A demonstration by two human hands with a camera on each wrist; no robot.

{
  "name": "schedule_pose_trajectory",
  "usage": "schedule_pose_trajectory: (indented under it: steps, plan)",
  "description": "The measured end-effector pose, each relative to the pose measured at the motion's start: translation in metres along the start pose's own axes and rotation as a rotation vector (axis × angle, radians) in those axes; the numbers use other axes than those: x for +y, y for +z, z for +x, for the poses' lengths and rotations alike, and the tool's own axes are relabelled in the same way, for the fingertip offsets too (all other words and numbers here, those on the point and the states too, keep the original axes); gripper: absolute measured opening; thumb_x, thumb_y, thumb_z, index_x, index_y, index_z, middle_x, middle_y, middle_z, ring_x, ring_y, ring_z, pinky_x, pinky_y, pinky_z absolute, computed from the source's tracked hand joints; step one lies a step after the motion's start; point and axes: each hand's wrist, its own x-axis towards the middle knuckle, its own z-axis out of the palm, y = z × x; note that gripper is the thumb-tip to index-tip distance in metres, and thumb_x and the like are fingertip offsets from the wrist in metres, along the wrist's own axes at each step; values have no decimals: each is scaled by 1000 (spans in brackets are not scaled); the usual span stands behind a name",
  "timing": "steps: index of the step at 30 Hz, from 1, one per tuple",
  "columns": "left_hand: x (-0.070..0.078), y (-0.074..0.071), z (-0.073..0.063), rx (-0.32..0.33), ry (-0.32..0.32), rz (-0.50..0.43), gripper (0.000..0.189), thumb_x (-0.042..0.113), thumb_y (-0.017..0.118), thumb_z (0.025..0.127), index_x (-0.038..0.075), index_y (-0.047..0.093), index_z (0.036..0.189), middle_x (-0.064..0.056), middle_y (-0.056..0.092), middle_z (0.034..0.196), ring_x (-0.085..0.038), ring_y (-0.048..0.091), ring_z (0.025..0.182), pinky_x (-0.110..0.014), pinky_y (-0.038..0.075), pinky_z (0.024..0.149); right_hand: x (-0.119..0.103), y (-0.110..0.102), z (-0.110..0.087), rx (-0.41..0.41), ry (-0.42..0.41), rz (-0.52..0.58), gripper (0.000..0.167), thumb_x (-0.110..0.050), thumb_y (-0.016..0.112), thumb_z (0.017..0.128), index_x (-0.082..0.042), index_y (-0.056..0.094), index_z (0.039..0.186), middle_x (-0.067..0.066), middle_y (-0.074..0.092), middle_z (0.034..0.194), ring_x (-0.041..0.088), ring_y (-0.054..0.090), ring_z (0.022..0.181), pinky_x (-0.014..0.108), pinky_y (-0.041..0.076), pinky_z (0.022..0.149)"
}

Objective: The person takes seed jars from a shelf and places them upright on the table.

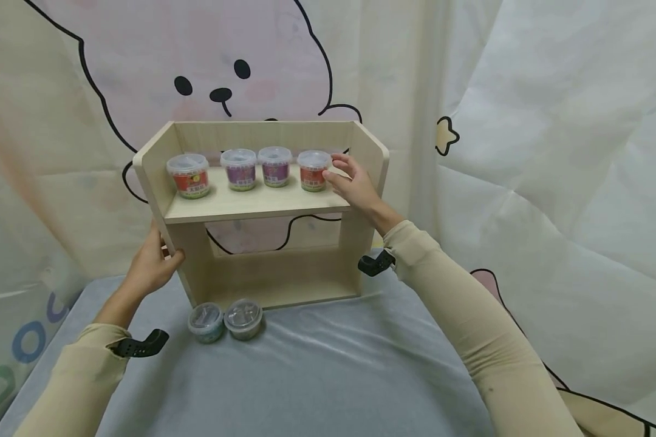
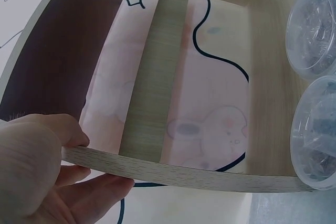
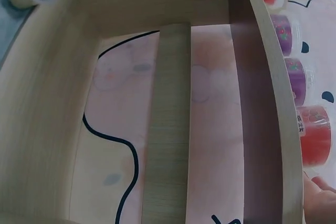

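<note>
- The right hand [image 1: 358, 185] is at the far right of the upper board, its thumb and fingers loosely bent beside the clear plastic tub with a red label [image 1: 313, 173]; they are not wrapped round it, and whether the fingertips touch it is hard to tell.
- That tub stands upright on the upper board of the pale wood-grain shelf unit [image 1: 251, 214], near its right side panel, which rises just right of the hand.
- The left hand [image 1: 152, 267] grips the near edge of the unit's left side panel, thumb on one face and fingers on the other.
- Left of the red-labelled tub stand two clear plastic tubs with purple labels, the right one [image 1: 276, 170] just beside the left one [image 1: 241, 172]; a second red-labelled tub [image 1: 191, 180] stands farther left, beside the left panel.
- Two round clear-lidded tubs, one bluish [image 1: 206, 323] and one greyish [image 1: 243, 320], stand on the grey-blue cloth [image 1: 317, 370], partly in the way of the lower compartment at its near left corner.
- A pale curtain with cartoon prints [image 1: 552, 133] hangs behind and at the right.
</note>
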Motion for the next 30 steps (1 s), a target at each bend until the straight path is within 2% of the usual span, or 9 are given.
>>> schedule_pose_trajectory:
  steps: [5,12,19,24,30]
  plan:
    - [1,-3,1,-6,1,-12,88,-2,55,92,15,3,161,-37,35,150,-63,46,127,-75,44,97,-7,6,14,3,9,-5,63,-17,58,100,-6,30,156,21,35,161,37,44,145,46,40,121]
    - [0,-2,-1,-17,7,-4,87,-3,54,91,12,3,160,-38,34,150,-64,44,128,-75,44,98,-1,12,26,9,99,19,68,-17,60,100,-11,26,159,22,32,161,31,38,149,42,40,121]
    - [0,-2,0,-9,28,-15,85,-4,53,91,9,6,160,-37,34,150,-61,45,128,-75,45,97,2,10,29,-39,158,27,73,-20,60,101,-16,20,161,19,37,160,27,37,150,40,32,126]
    - [1,-2,1,-14,19,-13,85,-4,54,91,10,6,160,-37,34,151,-62,44,128,-76,43,97,-1,9,30,-85,185,46,76,-21,59,102,-18,15,163,17,36,162,25,34,152,39,27,128]
    - [0,-1,1,-18,18,-16,85,-4,54,91,10,6,160,-37,34,151,-63,44,128,-77,43,97,1,10,33,-92,188,19,73,-24,59,102,-18,19,162,14,37,162,25,34,152,39,27,128]
